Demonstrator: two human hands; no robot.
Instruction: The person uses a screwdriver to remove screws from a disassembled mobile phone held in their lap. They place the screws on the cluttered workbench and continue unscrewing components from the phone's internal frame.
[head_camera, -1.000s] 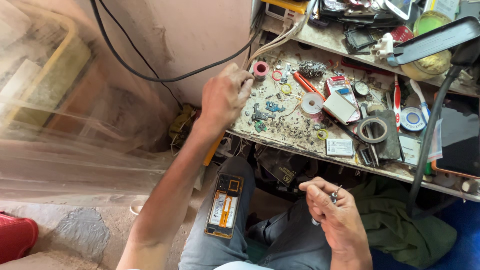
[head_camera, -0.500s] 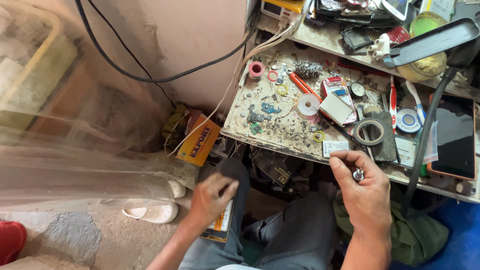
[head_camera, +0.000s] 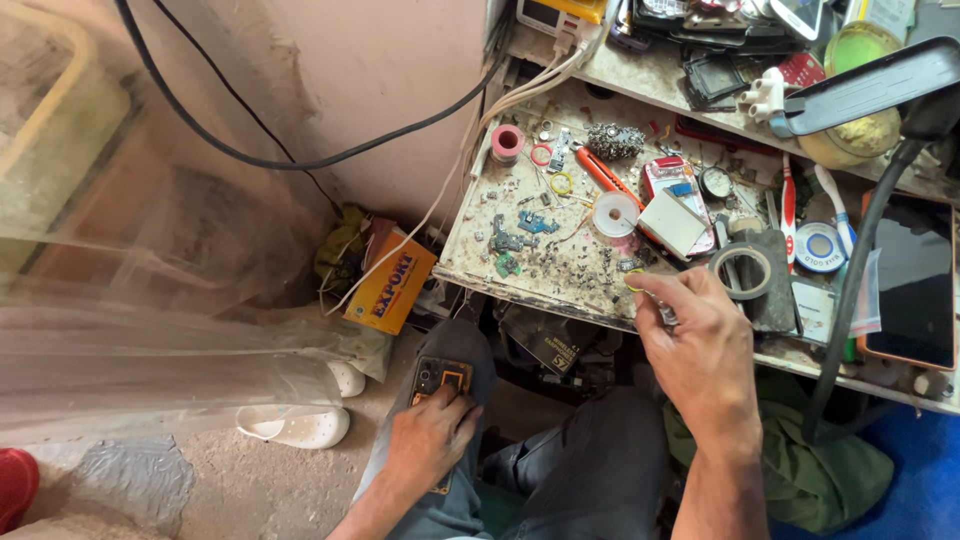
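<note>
While the person is seated at the front edge of a cluttered workbench (head_camera: 560, 290), both hands are seen below the camera. The left hand (head_camera: 432, 440) is laid flat on an opened phone (head_camera: 440, 385) that rests on the left knee; the fingers are spread and lightly curled over the phone's lower part, and only its upper end, with an orange-yellow panel, is left uncovered. No firm grasp can be confirmed; the hand is pressed on the phone rather than wrapped round it.

The right hand (head_camera: 700, 345) is raised at the bench's front edge, near the middle. Its thumb and forefinger are pinched together on a small metal tool (head_camera: 665, 316), whose exact kind cannot be told, with the other fingers curled in. The fingertips are just beside a roll of dark tape (head_camera: 742, 270).

On the bench top, small parts and debris are scattered. A white spool (head_camera: 615, 213) is noted near the centre, an orange-handled cutter (head_camera: 600, 172) behind it, and a pink spool (head_camera: 507, 142) toward the back left corner. A dark tablet (head_camera: 915, 285) lies at the right edge, crossed by the black stem of a lamp (head_camera: 860, 95). Under the bench's left corner, an orange carton (head_camera: 390, 290) is seen on the floor, and a white sandal (head_camera: 295, 428) lies near it.
</note>
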